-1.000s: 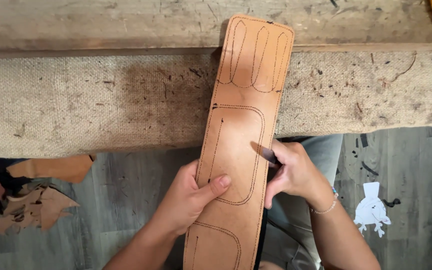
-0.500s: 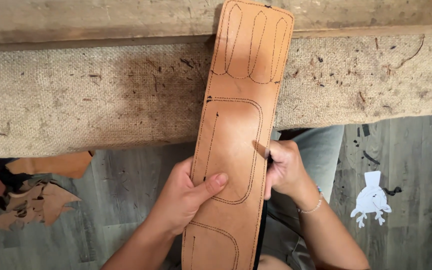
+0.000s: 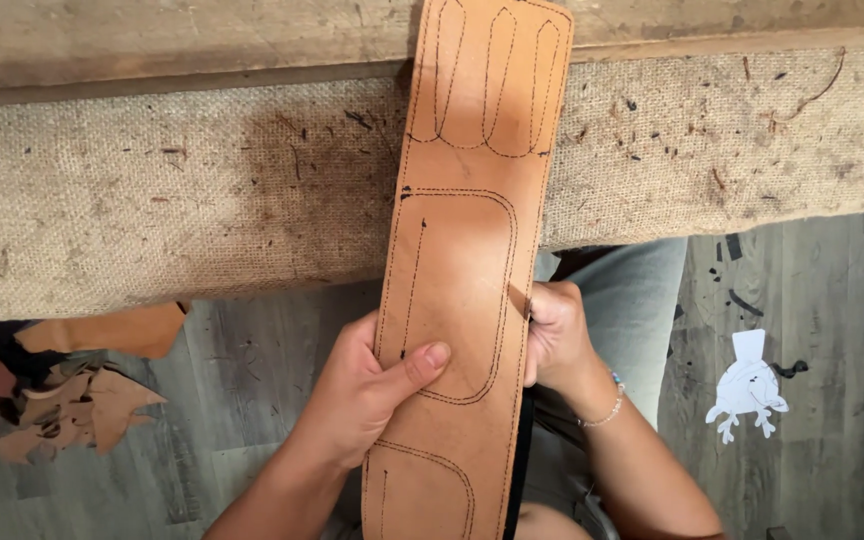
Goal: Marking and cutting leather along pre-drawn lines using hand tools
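Now both hands — left hand (image 3: 357,400), right hand (image 3: 555,335) — grip the stitched leather strip (image 3: 462,270).

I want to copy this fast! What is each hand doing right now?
Left hand: closed on the leather strip, thumb on top.
Right hand: closed at the strip's right edge; what it grips cannot be told.

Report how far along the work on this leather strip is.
Done: the tan leather strip already carries black stitched outlines, finger-like loops at its far end and rounded panels nearer. In hand: the left hand pins it with the thumb on top, the right hand grips its right edge. Left: the outlined shapes are not yet cut out; leather scraps lie on the floor.
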